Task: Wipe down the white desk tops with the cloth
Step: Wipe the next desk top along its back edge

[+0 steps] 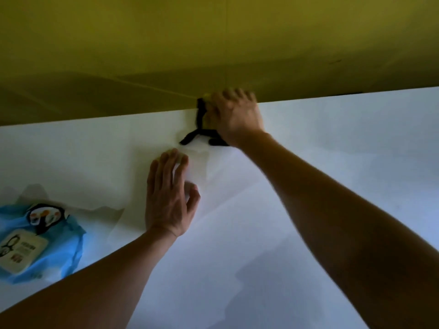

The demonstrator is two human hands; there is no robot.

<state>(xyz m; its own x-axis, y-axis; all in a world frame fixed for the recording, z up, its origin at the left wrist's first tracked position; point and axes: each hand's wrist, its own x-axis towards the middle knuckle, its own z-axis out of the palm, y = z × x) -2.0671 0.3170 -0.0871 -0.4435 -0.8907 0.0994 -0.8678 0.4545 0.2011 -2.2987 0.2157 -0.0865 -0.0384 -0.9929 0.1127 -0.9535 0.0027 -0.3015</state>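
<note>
Nearest, in the lower left of the frame, a blue wipes packet lies on the white desk top, well apart from both hands. Further in, at centre frame, the left hand lies flat on a white cloth, fingers straight and pointing up-frame toward the far edge, thumb spread to the right. The cloth is hard to tell from the desk, but it seems to spread up-frame and to the right beyond the fingertips, so the left is clearly the hand that works it. Farther still, at the desk's far edge, the right hand is curled round a black stand with splayed legs, blurred. The stand sits just up-frame of the cloth, directly in the stroke's path; by my reckoning the wipe turns on the right hand lifting it clear. Beyond rises a yellow wall.
</note>
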